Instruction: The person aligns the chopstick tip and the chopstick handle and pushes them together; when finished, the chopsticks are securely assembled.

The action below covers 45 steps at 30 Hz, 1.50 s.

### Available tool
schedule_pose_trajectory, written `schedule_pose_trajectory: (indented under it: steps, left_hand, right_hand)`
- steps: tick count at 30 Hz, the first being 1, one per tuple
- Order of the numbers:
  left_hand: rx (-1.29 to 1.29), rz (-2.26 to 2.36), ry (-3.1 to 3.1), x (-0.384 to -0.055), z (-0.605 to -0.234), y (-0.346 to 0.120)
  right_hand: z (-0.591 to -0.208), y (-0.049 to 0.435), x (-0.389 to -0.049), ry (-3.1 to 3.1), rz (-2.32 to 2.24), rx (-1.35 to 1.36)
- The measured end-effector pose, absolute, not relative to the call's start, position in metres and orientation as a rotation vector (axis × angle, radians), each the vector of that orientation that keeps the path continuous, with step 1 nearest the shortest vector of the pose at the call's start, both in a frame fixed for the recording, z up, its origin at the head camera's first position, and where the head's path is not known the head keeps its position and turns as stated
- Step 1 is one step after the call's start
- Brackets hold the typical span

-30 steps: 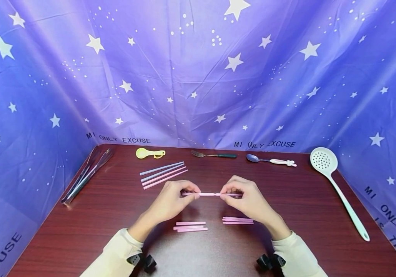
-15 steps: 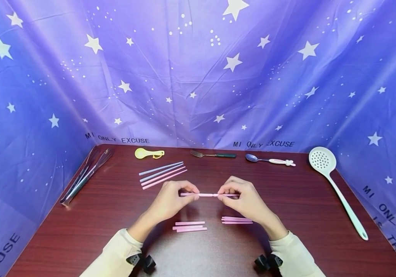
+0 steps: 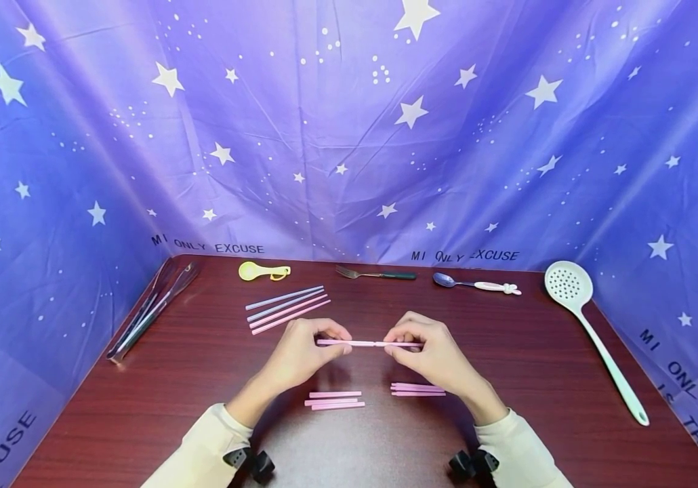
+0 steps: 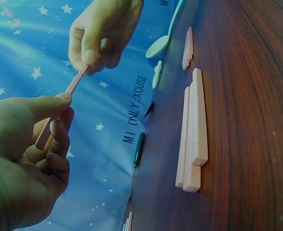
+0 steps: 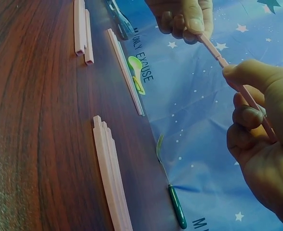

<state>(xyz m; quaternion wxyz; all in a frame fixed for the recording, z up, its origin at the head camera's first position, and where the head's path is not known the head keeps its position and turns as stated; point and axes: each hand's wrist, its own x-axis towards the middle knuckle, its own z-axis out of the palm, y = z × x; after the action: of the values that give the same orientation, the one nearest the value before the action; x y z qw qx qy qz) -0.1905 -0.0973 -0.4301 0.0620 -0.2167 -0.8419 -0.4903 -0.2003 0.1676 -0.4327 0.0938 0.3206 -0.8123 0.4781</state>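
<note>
Both hands hold a thin pink chopstick (image 3: 362, 343) level above the middle of the table, one at each side. My left hand (image 3: 300, 349) pinches its left part between thumb and fingers. The right part is pinched by my right hand (image 3: 434, 347). Between the hands a narrow seam shows close to the right thumb, also visible on the chopstick (image 5: 217, 57) in the right wrist view. Below the left hand lie several short pink chopstick pieces (image 3: 335, 394). Another bunch of short pink pieces (image 3: 418, 388), with narrower stepped ends, lies by the right forearm.
Behind the left hand lie blue chopsticks (image 3: 282, 298) and pink chopsticks (image 3: 291, 318). Along the back stand out a yellow measuring spoon (image 3: 254, 271), a fork (image 3: 394, 275) and a spoon (image 3: 489, 287). Metal tongs (image 3: 148, 318) lie left, a white skimmer (image 3: 611, 366) right. Starry cloth (image 3: 349, 135) walls the table.
My right hand has shifted slightly left, closer to the left hand. The seam between the two parts of the chopstick looks narrower. The loose pieces have stayed put.
</note>
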Motion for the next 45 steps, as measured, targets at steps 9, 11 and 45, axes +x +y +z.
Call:
schedule_pose_trajectory:
  steps: [9, 11, 45]
  left_hand:
    - [-0.640, -1.478, -2.506, -0.189, -0.431, -0.097]
    - [-0.631, -1.479, -2.503, -0.189, -0.431, -0.097]
    - [-0.658, -1.630, -2.410, -0.183, -0.437, -0.084]
  right_hand:
    - [-0.431, 0.167, -0.199, -2.377, 1.458, 0.936]
    - [-0.431, 0.167, -0.199, -2.371, 1.468, 0.933]
    - [-0.437, 0.152, -0.194, -2.241, 1.512, 0.914]
